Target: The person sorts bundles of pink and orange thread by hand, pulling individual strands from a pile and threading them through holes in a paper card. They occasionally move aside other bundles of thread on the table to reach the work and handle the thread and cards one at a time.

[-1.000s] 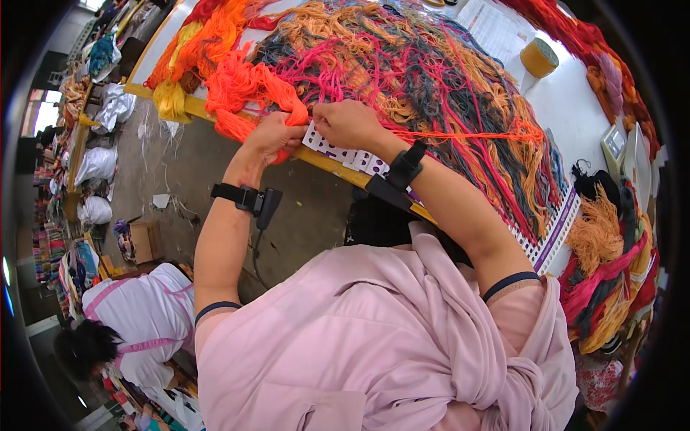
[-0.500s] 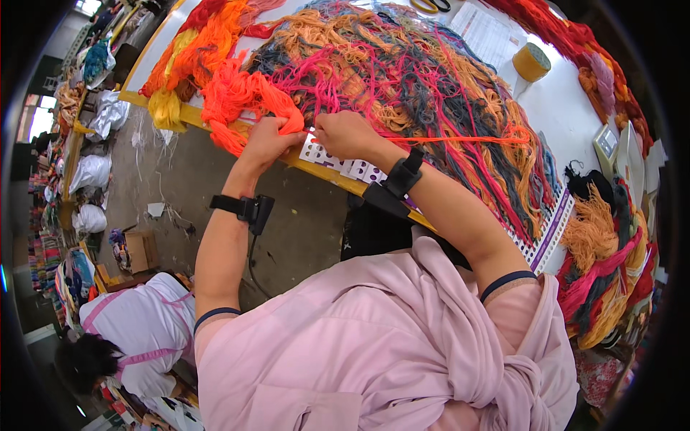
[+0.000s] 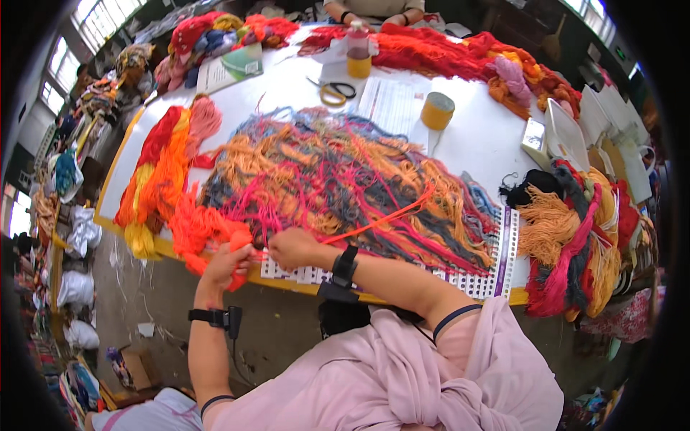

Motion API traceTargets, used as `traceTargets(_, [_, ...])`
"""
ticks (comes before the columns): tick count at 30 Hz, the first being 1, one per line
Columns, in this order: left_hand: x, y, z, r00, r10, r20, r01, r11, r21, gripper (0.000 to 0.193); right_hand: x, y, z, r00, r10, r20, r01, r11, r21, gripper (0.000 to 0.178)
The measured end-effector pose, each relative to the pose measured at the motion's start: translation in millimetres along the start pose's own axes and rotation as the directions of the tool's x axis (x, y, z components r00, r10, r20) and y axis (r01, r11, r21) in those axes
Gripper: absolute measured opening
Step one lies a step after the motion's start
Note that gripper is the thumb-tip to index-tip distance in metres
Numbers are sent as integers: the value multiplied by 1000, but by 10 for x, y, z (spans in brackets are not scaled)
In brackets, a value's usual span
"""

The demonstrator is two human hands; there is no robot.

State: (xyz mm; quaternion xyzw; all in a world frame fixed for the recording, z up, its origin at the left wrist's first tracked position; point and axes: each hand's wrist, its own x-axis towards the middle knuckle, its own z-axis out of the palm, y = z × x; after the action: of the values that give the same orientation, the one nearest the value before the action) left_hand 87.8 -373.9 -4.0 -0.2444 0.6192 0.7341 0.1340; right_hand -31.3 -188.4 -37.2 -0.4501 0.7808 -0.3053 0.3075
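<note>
A white table [image 3: 478, 140] with a yellow edge carries the work. Over its near half spreads a tangled mass of multicoloured yarn [image 3: 345, 190], orange, grey and pink. At that mass's left end, by the front edge, lies the neon-orange skein [image 3: 203, 228]. A white perforated strip [image 3: 305, 274] shows along the front edge, partly under the yarn. The left hand [image 3: 228, 263] grips the skein's end; the right hand [image 3: 291, 248], just beside it, is closed with fingers curled, though what its fingertips hold cannot be told. A neon-orange strand [image 3: 392, 218] runs from behind the right forearm across the yarn. The step in hand looks like working strands at the skein's end; the next move seems to call for a steady left grip and a fine right-hand pinch.
</note>
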Motion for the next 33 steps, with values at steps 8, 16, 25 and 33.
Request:
traceTargets(8, [-333, 1641, -2122, 361, 546, -756, -725, 674, 141, 13, -75, -124, -42, 997, -76, -32, 72, 992, -107, 22])
traceTargets(16, [-336, 1157, 86, 829, 417, -372, -443, 897, 18, 25, -434, -118, -132, 928, -188, -322, 245, 958, 150, 13])
traceTargets(25, [137, -329, 538, 967, 255, -2, -188, 709, -680, 42, -294, -55, -40, 980, 56, -190, 102, 681, 725, 14])
traceTargets(33, [2, -309, 640, 974, 195, -115, -223, 739, -636, 39, -310, -43, 90, 989, 124, -86, 20, 456, 890, 7])
